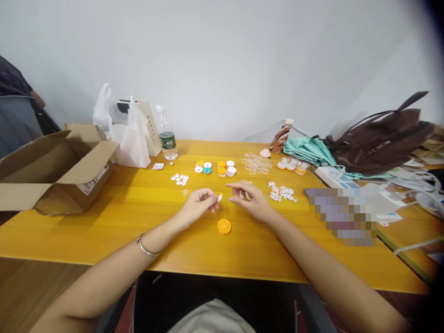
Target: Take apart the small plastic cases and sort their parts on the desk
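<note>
My left hand (202, 201) pinches a small white plastic part (219, 198) between thumb and fingers, above the table. To its right my right hand (250, 199) has thumb and forefinger apart, with nothing seen between them. Some small white pieces (244, 195) lie behind its fingers, partly hidden. Below and between both hands sits a round orange cap-like part (224, 226) on the table. Beyond are orange, white and teal round parts (222, 169). White knobbed discs (180, 179) lie to the left, clear rings (256, 163) at the back, and white openwork pieces (281, 191) to the right.
An open cardboard box (86, 180), a white plastic bag (130, 143) and a water bottle (168, 138) stand at left. At right are a brown drink bottle (281, 136), teal cloth (308, 150), a brown bag (381, 138), cables and a pixelated flat object (342, 215). Another person's arm shows far left.
</note>
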Demonstrator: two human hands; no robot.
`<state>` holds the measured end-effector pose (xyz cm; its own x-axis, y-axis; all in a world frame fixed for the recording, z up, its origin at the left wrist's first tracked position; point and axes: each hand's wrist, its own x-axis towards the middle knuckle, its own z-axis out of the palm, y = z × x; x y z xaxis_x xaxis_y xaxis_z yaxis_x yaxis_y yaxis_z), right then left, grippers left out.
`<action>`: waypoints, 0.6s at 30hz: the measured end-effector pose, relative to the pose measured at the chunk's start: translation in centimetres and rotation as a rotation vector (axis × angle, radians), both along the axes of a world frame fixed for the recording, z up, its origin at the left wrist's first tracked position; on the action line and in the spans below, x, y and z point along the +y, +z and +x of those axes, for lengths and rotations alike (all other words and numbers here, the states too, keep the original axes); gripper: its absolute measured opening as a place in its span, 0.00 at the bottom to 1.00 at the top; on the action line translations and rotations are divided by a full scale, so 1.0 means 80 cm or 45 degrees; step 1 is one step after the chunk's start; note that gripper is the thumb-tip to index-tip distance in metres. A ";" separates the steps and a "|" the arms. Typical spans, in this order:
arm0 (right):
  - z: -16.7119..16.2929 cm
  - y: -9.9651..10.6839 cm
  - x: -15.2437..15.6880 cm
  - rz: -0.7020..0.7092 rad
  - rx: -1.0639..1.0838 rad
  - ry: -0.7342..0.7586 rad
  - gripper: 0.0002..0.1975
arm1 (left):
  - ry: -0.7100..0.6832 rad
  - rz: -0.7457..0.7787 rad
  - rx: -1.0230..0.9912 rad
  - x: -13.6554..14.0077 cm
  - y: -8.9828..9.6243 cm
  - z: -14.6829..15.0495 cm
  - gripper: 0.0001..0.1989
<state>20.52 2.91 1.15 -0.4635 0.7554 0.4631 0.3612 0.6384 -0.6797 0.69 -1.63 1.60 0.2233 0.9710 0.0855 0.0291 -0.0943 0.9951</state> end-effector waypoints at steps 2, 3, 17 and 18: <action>-0.012 0.002 -0.018 0.007 0.041 0.178 0.15 | -0.070 -0.008 -0.009 0.000 -0.003 0.000 0.11; -0.017 0.002 -0.024 0.011 0.064 0.225 0.12 | -0.102 -0.012 -0.013 0.000 -0.005 0.000 0.12; 0.125 0.047 0.050 -0.196 -0.437 -0.840 0.12 | -0.135 0.080 0.217 0.001 -0.008 -0.004 0.11; 0.141 0.046 0.056 -0.242 -0.549 -0.878 0.11 | -0.143 0.108 0.257 0.000 -0.009 -0.004 0.11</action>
